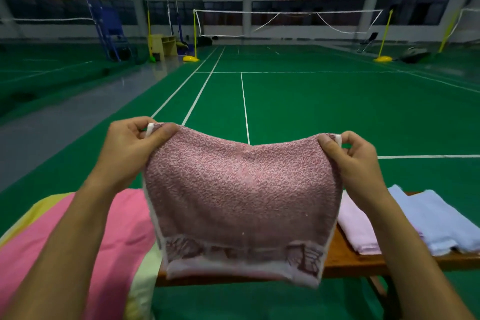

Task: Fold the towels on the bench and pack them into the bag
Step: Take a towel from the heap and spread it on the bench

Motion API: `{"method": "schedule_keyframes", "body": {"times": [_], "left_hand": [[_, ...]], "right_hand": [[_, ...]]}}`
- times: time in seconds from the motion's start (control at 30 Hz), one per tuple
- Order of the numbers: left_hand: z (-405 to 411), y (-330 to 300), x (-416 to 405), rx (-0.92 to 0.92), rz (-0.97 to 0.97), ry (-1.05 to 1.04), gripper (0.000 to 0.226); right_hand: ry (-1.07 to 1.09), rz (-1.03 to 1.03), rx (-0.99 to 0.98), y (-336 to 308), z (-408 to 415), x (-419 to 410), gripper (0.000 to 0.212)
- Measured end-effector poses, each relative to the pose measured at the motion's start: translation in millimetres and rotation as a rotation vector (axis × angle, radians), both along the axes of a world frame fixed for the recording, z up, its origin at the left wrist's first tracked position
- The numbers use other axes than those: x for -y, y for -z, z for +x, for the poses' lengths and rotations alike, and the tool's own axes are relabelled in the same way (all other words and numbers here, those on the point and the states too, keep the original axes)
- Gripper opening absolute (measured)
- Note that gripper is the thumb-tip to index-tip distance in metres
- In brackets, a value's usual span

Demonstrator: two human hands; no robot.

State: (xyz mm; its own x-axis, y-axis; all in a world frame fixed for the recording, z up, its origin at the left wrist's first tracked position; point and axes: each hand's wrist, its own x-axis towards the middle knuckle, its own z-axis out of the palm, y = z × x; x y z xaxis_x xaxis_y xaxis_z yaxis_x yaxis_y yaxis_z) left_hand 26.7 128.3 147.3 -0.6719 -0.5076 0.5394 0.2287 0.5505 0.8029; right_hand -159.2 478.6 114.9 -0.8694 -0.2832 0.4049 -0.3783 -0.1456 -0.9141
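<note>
A dusky pink terry towel [241, 200] with a patterned band along its lower edge hangs in the air in front of me, above the wooden bench [348, 260]. My left hand [130, 150] pinches its upper left corner and my right hand [355, 161] pinches its upper right corner. The towel sags a little between them. On the bench to the right lie a folded pale pink towel [358, 228] and a folded light blue towel [436, 221]. A bright pink and yellow fabric [111, 236], perhaps the bag, lies at the lower left.
Green badminton court floor [311, 106] with white lines stretches ahead. A net [285, 22] on yellow posts stands far off. A blue umpire chair [111, 31] and a yellow cabinet [162, 47] are at the far left.
</note>
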Motion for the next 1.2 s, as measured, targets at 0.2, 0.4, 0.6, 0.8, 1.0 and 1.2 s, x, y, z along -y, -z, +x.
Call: {"method": "schedule_keyframes", "body": {"times": [0.2, 0.4, 0.6, 0.8, 1.0, 1.2], "left_hand": [[-33.3, 62.5, 21.3, 0.169, -0.032, -0.184, 0.038], [-79.9, 163.6, 47.1, 0.506, -0.210, -0.375, 0.033], [-120.7, 203.9, 67.3, 0.473, -0.016, -0.380, 0.030], [-142.5, 218.9, 63.9, 0.505, 0.108, -0.324, 0.025], [-138.9, 217.1, 46.7, 0.698, -0.131, -0.127, 0.064], [-117.1, 222.0, 11.6, 0.688, -0.260, 0.055, 0.037]], "right_hand": [[0.127, 0.214, -0.002, 49.9, -39.8, 23.9, 0.033], [0.171, 0.971, -0.122, 151.4, -85.0, 55.4, 0.025], [0.340, 0.869, -0.057, 177.0, -102.4, 97.1, 0.021], [0.259, 0.680, 0.162, 200.0, -117.4, 117.7, 0.008], [0.160, 0.915, 0.109, 197.9, -116.0, 96.9, 0.047], [0.104, 1.155, 0.165, 196.1, -81.0, 40.7, 0.027]]}}
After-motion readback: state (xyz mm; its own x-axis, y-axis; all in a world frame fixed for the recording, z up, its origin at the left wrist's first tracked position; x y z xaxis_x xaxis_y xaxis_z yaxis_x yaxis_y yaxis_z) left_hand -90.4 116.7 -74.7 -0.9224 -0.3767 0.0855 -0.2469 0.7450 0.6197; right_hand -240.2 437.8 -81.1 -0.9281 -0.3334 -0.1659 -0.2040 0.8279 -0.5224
